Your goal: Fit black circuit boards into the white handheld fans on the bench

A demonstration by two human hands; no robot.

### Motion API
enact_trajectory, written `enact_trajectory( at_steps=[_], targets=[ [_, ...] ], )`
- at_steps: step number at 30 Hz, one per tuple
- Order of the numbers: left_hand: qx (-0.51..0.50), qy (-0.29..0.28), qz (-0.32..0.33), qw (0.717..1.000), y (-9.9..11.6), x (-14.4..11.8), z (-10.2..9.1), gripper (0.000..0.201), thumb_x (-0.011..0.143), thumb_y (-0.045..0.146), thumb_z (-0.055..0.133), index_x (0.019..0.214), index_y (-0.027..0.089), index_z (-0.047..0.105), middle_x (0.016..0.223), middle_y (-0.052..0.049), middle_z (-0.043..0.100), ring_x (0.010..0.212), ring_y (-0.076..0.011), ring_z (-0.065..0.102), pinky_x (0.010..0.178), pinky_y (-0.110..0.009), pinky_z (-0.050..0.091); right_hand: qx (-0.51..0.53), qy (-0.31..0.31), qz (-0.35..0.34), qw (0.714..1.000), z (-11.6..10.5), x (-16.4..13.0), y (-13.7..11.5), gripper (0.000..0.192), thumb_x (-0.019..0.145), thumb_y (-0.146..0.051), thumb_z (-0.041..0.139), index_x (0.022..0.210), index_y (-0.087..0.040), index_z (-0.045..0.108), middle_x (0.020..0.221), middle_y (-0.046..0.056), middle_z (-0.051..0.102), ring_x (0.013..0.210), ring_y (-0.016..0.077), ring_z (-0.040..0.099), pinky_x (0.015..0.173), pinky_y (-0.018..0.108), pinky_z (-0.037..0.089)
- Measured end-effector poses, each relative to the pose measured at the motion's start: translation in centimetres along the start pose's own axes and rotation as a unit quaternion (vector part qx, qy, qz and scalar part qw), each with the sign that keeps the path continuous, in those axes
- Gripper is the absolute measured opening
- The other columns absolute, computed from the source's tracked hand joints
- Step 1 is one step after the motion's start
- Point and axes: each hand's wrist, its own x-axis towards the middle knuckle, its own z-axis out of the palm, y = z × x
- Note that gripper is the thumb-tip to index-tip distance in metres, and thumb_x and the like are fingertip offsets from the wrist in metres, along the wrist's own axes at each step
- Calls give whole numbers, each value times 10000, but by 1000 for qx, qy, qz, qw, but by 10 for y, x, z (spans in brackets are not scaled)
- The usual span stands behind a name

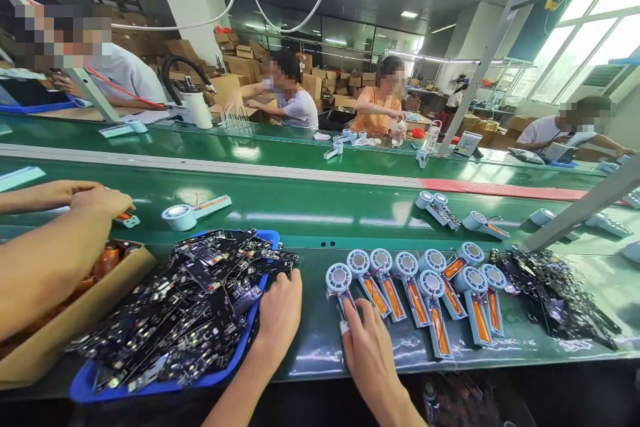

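My left hand [281,307] is closed in a pinch at the right rim of a blue tray [274,238], its fingertips on a black circuit board [280,261] at the edge of the heap. My right hand [369,340] has its fingers bent round the handle of a light-blue handheld fan [339,278], the leftmost of a group. The handle is partly hidden under my fingers. Beside it lie several more fan halves [415,283] with round heads, orange batteries in the open handles and thin red wires.
A co-worker's hands [95,203] hold a fan handle at the left, above a cardboard box [75,320] of orange batteries. More circuit boards [555,297] are piled at the right. Fans lie on the green conveyor belt [300,207]. A slanted metal post [580,207] stands at the right.
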Motion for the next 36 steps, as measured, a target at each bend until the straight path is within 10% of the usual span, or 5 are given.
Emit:
enact_trajectory(
  at_steps=[9,16,21,27,36],
  targets=[
    [-306,41,-80,948,-33,-33,38,430,847,263,473,1252,161,577,883,-60,762,785,-249,723,720,-344,526,65,-19,-45,997,-40,-1,10,276,931,-97,457,1139,-217,594,981,65,643,821,194,649,707,294,547],
    [-614,-40,-124,778,-46,-37,20,461,608,473,694,959,186,612,801,-34,718,707,-247,732,667,-355,564,-99,-73,-140,982,-25,35,2,266,794,54,600,884,-196,618,872,71,616,725,207,589,570,273,465],
    [-715,-23,-153,681,-26,-61,26,502,636,483,770,981,211,525,886,-37,735,732,-226,746,677,-332,585,0,-73,-164,984,-34,30,21,259,880,29,492,920,-197,611,1016,84,648,846,199,626,699,285,514],
    [-727,2,-147,670,0,-84,51,619,711,514,705,1219,224,505,791,-5,713,544,-176,661,516,-285,516,107,-17,-153,982,-38,14,26,275,969,-51,400,1058,-190,621,1065,72,696,844,167,635,738,274,510],
    [-702,-93,-146,691,10,-96,49,709,662,496,717,1283,181,585,816,-56,750,892,-283,744,888,-366,571,101,-62,-182,976,-38,11,17,211,1022,-113,402,1024,-191,597,968,29,725,747,160,591,636,267,453]
  ],
)
